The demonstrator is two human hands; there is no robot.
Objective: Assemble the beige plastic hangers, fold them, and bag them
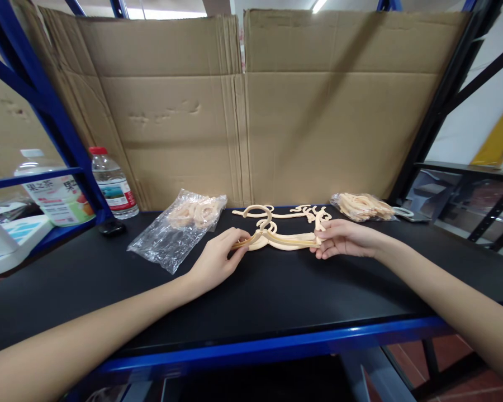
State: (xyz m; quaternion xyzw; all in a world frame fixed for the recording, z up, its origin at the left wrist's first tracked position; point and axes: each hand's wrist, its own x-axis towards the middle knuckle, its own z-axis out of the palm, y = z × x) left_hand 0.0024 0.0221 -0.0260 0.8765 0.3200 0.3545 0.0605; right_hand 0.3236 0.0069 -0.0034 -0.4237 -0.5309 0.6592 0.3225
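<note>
A beige hanger (291,242) with a curved hook is held level just above the black table. My left hand (220,257) pinches its left end between thumb and fingers. At its right end, my right hand (339,239) has its fingers closed round the tip, beside a small beige piece (319,219) standing up there. More beige hanger parts lie right behind and under the held one, partly hidden by it. Farther back rest a long thin beige part (287,215) and several small curved pieces (307,211).
A clear plastic bag (163,240) with beige pieces lies left of the hands; another filled bag (360,205) is at the back right. Two bottles, one red-capped (115,187), and a black object (112,226) stand at the left. Cardboard (171,111) walls the back.
</note>
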